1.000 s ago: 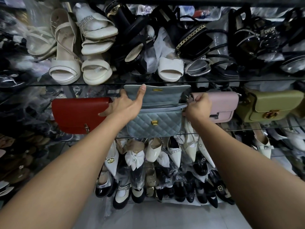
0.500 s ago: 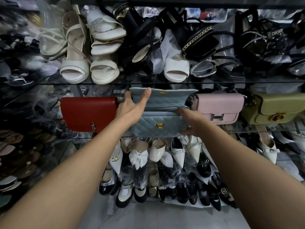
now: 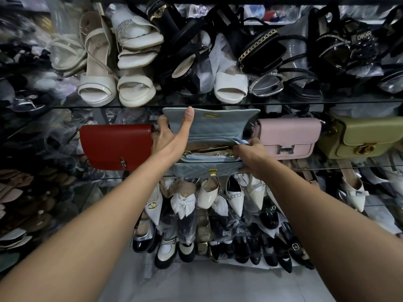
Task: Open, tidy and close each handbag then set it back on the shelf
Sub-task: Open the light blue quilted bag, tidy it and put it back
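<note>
Shelving: glass shelves [image 3: 316, 167] run the full width of the frame, stacked in tiers and packed with goods.
Top tier: cream heeled sandals [image 3: 98, 88] at upper left – black strappy sandals [image 3: 301, 83] at upper right, many in clear wrap.
Lower tiers: pale pointed pumps [image 3: 235, 197] just under the bag shelf, black flats [image 3: 270, 216] below them.
Floor: pale grey floor [image 3: 196, 284] along the bottom centre of the frame.
Task item: blue quilted handbag [image 3: 196, 171] stands on the middle shelf at frame centre, between its neighbours, mouth open.
Flap: the flap [image 3: 222, 123] is lifted upright, its inner face toward the camera, top edge near the shelf above.
Left neighbour: red handbag [image 3: 117, 147], closed, just beside the blue one.
Right neighbours: pink handbag [image 3: 287, 138], closed, then an olive handbag [image 3: 366, 136] at the right edge, also closed.
Left hand: left hand [image 3: 169, 142] grips the flap at its left side – thumb laid up the inner face, fingers behind it.
Right hand: right hand [image 3: 250, 153] is curled over the right end of the bag's mouth, pinching the blue edge there; exactly which part it holds cannot be told.
Clasp: gold clasp [image 3: 212, 172] at the middle of the front panel.
Contents: gold chain [image 3: 226, 154] lies inside the open mouth; the rest is too dark to read.
</note>
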